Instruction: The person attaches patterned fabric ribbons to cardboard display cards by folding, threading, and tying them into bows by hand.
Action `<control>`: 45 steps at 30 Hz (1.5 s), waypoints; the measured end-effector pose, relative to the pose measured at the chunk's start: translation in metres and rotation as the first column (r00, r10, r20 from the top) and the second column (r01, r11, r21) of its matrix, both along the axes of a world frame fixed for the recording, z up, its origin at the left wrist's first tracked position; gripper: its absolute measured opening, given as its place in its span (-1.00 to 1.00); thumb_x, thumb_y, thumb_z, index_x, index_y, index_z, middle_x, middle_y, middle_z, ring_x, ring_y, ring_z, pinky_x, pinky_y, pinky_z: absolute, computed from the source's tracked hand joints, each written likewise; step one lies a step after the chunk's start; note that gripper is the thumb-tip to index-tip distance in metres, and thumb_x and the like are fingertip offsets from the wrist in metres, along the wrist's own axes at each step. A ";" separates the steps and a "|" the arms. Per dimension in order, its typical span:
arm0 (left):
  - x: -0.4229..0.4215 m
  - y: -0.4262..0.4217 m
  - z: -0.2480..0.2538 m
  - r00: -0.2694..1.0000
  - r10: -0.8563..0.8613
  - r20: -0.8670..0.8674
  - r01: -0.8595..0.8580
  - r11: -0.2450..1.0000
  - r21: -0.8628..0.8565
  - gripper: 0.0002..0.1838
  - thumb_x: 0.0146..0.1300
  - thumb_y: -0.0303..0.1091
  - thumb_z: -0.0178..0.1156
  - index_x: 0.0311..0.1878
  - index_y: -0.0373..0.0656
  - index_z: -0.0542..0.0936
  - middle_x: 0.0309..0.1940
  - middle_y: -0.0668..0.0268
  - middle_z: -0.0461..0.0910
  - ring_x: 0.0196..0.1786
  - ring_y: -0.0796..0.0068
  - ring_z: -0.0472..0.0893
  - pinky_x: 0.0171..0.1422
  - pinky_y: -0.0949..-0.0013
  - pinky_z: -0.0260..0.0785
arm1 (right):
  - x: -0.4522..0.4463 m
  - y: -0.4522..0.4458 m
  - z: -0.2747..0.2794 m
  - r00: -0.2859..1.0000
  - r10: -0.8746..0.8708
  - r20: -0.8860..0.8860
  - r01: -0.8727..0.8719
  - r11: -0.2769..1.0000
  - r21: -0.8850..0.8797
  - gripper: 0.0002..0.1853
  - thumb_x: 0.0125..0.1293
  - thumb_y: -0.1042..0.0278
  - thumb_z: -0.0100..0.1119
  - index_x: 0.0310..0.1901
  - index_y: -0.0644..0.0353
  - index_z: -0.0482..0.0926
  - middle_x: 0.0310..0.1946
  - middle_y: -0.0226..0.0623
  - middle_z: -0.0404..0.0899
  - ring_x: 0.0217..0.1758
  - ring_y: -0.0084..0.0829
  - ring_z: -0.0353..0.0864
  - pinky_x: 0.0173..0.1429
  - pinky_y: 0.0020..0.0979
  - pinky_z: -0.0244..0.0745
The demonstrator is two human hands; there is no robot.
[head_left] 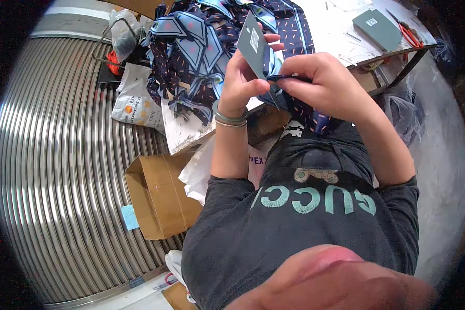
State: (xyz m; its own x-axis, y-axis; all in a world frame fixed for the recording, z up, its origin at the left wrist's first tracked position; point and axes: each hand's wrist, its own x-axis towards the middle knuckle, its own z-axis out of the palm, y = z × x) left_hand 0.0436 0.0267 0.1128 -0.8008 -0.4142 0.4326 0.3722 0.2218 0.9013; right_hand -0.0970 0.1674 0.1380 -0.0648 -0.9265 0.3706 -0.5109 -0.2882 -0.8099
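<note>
A grey-green card (251, 44) with a small hole and a white printed square is held upright in my left hand (237, 85), its thumb at the lower edge and fingertips behind. Just right of the card, my right hand (318, 80) pinches a dark blue piece of patterned fabric (302, 108) between thumb and fingers. The fabric hangs below that hand. Light blue cloth shows between the card and my right fingertips. Behind both hands lies a heap of dark and light blue patterned garments (204, 44).
At the right of the white table (183, 129) lie a stack of grey-green cards (380, 31) and red-handled scissors (409, 35). A cardboard box (163, 199) and white bags (196, 170) are below. A printed bag (134, 106) hangs at the left near a ribbed metal shutter (67, 170).
</note>
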 end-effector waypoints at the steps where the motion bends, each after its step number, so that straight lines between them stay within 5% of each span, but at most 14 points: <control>1: 0.001 0.001 0.000 1.000 0.014 -0.005 -0.014 1.000 -0.016 0.29 -0.26 0.35 0.47 0.40 -0.31 0.11 0.20 -0.03 0.39 0.23 0.07 0.48 0.27 0.10 0.40 | 0.001 0.000 0.001 1.000 -0.002 0.001 0.002 1.000 -0.001 -0.78 0.20 0.25 0.18 -0.32 0.27 0.62 -0.52 -0.03 0.56 -0.44 -0.10 0.59 -0.30 -0.22 0.45; 9: -0.001 0.004 0.003 0.999 0.053 -0.006 -0.053 0.996 -0.065 0.36 -0.35 0.35 0.50 0.42 -0.32 0.10 0.22 0.00 0.38 0.25 0.09 0.45 0.31 0.08 0.35 | 0.004 0.010 0.010 0.984 -0.055 -0.168 0.055 0.998 -0.006 -0.76 0.24 0.19 0.09 -0.38 0.20 0.55 -0.50 -0.06 0.58 -0.37 0.00 0.59 -0.24 -0.10 0.46; 11: -0.001 0.003 0.002 0.997 -0.059 -0.039 0.061 0.997 0.055 0.25 -0.38 -0.11 0.67 0.41 -0.28 0.16 0.26 0.13 0.34 0.29 0.22 0.40 0.31 0.23 0.34 | 0.005 0.010 0.008 0.979 -0.077 -0.190 0.071 0.997 -0.039 -0.77 0.23 0.20 0.10 -0.38 0.20 0.53 -0.50 -0.06 0.58 -0.36 0.00 0.59 -0.24 -0.10 0.46; 13: -0.001 0.008 0.004 0.999 -0.044 -0.029 0.047 0.996 0.079 0.24 -0.40 -0.15 0.67 0.40 -0.28 0.18 0.25 0.14 0.35 0.28 0.24 0.41 0.30 0.24 0.34 | 0.005 0.009 0.008 0.971 -0.094 -0.218 0.080 0.994 -0.073 -0.79 0.23 0.21 0.11 -0.38 0.19 0.52 -0.50 -0.07 0.58 -0.35 0.01 0.59 -0.25 -0.09 0.45; 16: -0.003 0.004 -0.004 0.999 -0.011 -0.044 0.015 0.996 0.091 0.26 -0.43 -0.23 0.69 0.42 -0.30 0.18 0.23 0.15 0.37 0.25 0.29 0.42 0.29 0.29 0.35 | 0.001 0.003 -0.002 0.998 -0.049 -0.027 0.043 0.984 -0.170 -0.84 0.23 0.28 0.13 -0.34 0.21 0.52 -0.55 -0.09 0.53 -0.43 -0.12 0.59 -0.31 -0.20 0.45; 19: -0.005 0.003 -0.009 0.984 0.180 0.009 -0.177 0.976 -0.123 0.34 -0.41 -0.19 0.67 0.46 -0.34 0.05 0.20 0.15 0.39 0.24 0.31 0.43 0.32 0.32 0.29 | -0.010 -0.005 -0.018 0.935 0.178 0.308 -0.139 0.980 -0.144 -0.87 0.30 0.42 0.11 -0.23 0.32 0.51 -0.52 -0.39 0.48 -0.40 -0.63 0.43 -0.29 -0.54 0.36; 26: -0.028 0.013 -0.021 0.934 0.357 -0.024 -0.354 0.913 -0.204 0.23 -0.25 -0.17 0.62 0.42 -0.46 0.08 0.12 0.15 0.40 0.21 0.32 0.43 0.33 0.33 0.25 | -0.013 -0.015 -0.043 0.748 0.170 0.642 0.009 0.964 -0.266 -0.88 0.32 0.45 0.14 -0.21 0.32 0.55 -0.36 -0.47 0.52 -0.27 -0.69 0.45 -0.14 -0.60 0.38; 27: -0.029 0.007 -0.026 0.923 0.383 -0.039 -0.373 0.864 -0.337 0.19 -0.19 -0.16 0.60 0.41 -0.46 0.09 0.11 0.14 0.40 0.20 0.32 0.44 0.29 0.35 0.28 | -0.018 -0.011 -0.043 0.763 0.116 0.636 0.018 0.980 -0.200 -0.85 0.31 0.41 0.15 -0.21 0.33 0.57 -0.35 -0.47 0.54 -0.24 -0.69 0.47 -0.10 -0.61 0.38; 30: -0.036 0.002 -0.037 0.898 0.440 0.003 -0.430 0.878 -0.212 0.13 -0.14 -0.16 0.58 0.39 -0.46 0.12 0.12 0.10 0.40 0.17 0.34 0.46 0.27 0.36 0.31 | -0.021 -0.009 -0.049 0.595 0.077 0.800 0.019 0.994 -0.110 -0.82 0.32 0.37 0.14 -0.22 0.33 0.60 -0.32 -0.46 0.57 -0.22 -0.68 0.48 -0.08 -0.62 0.38; 36: -0.043 0.016 -0.034 0.911 0.407 -0.068 -0.413 0.894 -0.172 -0.22 -0.01 -0.32 0.51 0.15 -0.28 0.19 0.12 0.03 0.38 0.27 0.21 0.38 0.33 0.25 0.26 | -0.027 -0.018 -0.066 0.676 -0.015 0.737 0.160 0.979 -0.126 -0.81 0.31 0.35 0.17 -0.23 0.33 0.63 -0.33 -0.46 0.61 -0.24 -0.68 0.51 -0.08 -0.63 0.39; 38: -0.040 0.014 -0.032 0.851 0.503 -0.150 -0.513 0.737 -0.439 -0.31 -0.01 -0.41 0.49 0.11 -0.20 0.26 0.20 0.05 0.33 0.25 0.24 0.38 0.34 0.24 0.22 | -0.029 -0.018 -0.062 0.550 -0.024 0.835 0.158 0.984 -0.076 -0.81 0.32 0.34 0.17 -0.24 0.32 0.63 -0.34 -0.45 0.61 -0.24 -0.69 0.50 -0.10 -0.65 0.38; 42: -0.036 0.029 -0.020 0.708 0.625 -0.331 -0.626 0.337 -0.703 -0.58 -0.05 -0.42 0.49 -0.10 -0.10 0.54 0.22 0.02 0.33 0.30 0.07 0.33 0.35 0.15 0.16 | -0.024 -0.026 -0.071 0.577 -0.022 0.816 0.229 0.964 -0.136 -0.82 0.34 0.36 0.16 -0.24 0.31 0.63 -0.33 -0.45 0.61 -0.25 -0.71 0.49 -0.15 -0.64 0.39; 43: -0.039 0.032 -0.020 0.679 0.650 -0.342 -0.657 0.330 -0.678 -0.73 -0.07 -0.38 0.48 -0.26 -0.05 0.65 0.18 0.08 0.38 0.24 0.08 0.37 0.30 0.16 0.17 | -0.021 -0.026 -0.071 0.593 -0.047 0.804 0.264 0.954 -0.140 -0.82 0.35 0.37 0.16 -0.24 0.33 0.62 -0.34 -0.46 0.60 -0.26 -0.71 0.48 -0.16 -0.64 0.39; 45: -0.039 0.034 -0.017 0.686 0.650 -0.327 -0.643 0.332 -0.690 -0.73 -0.06 -0.37 0.47 -0.24 -0.06 0.65 0.15 0.12 0.41 0.20 0.12 0.39 0.28 0.17 0.17 | -0.019 -0.028 -0.076 0.681 -0.093 0.726 0.317 0.932 -0.178 -0.83 0.35 0.38 0.15 -0.25 0.34 0.61 -0.36 -0.44 0.59 -0.28 -0.68 0.48 -0.18 -0.62 0.39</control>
State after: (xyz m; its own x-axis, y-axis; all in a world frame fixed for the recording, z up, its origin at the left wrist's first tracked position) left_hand 0.0049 0.0605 0.0960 -0.4302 -0.3625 0.8268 -0.1940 0.9316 0.3074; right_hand -0.1165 0.1390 0.0625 -0.5827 -0.7269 0.3634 0.0954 -0.5053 -0.8576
